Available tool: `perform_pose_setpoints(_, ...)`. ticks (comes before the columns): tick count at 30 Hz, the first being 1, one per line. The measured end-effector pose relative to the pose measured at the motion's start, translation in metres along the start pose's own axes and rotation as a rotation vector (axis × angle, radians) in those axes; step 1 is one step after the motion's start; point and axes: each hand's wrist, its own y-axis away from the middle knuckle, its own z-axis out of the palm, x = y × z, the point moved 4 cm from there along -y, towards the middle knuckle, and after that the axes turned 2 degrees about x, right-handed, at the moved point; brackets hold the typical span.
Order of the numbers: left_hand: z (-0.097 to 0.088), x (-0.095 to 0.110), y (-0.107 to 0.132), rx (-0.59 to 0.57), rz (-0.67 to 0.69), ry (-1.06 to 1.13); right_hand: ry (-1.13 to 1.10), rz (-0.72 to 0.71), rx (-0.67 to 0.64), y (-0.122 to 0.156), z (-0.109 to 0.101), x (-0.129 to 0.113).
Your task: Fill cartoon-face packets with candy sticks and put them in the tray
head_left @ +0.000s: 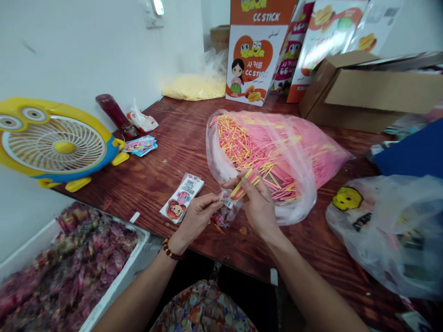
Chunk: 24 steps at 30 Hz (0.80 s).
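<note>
My left hand (pixel 197 214) is closed, pinching a small clear packet (pixel 226 202) at its mouth. My right hand (pixel 258 203) is closed on a small bunch of pink and yellow sticks (pixel 246 180), whose lower ends sit in the packet. Both hands hover over the front of the wooden table (pixel 159 166). Just behind them lies a big clear plastic bag (pixel 277 157) full of the same pink and yellow sticks. A stack of printed flat packets (pixel 182 197) lies left of my left hand.
A yellow cartoon desk fan (pixel 55 147) stands at the left. A white tub of dark red packets (pixel 69 263) sits below the table edge. Orange CC STICK cartons (pixel 258 50) and a cardboard box (pixel 370 87) line the back. A plastic bag with a smiley (pixel 387 230) lies right.
</note>
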Motion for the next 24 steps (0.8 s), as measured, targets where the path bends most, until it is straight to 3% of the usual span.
perform_pose_setpoints(6, 0.001, -0.004, -0.003, 0.014, -0.047, 0.088, 0.310, 0.113, -0.209, 0.004, -0.003, -0.001)
perform_pose_setpoints(11, 0.003, -0.009, -0.005, 0.033, -0.089, 0.127, 0.437, 0.032, -0.193, 0.002, -0.012, -0.006)
perform_pose_setpoints(15, 0.005, -0.011, -0.005, 0.043, -0.102, 0.161, 0.592, 0.025, -0.317, 0.001, -0.016, -0.004)
perform_pose_setpoints(24, 0.009, -0.012, -0.005, 0.078, -0.105, 0.168, 0.609, -0.067, -0.207, -0.009, -0.025, -0.020)
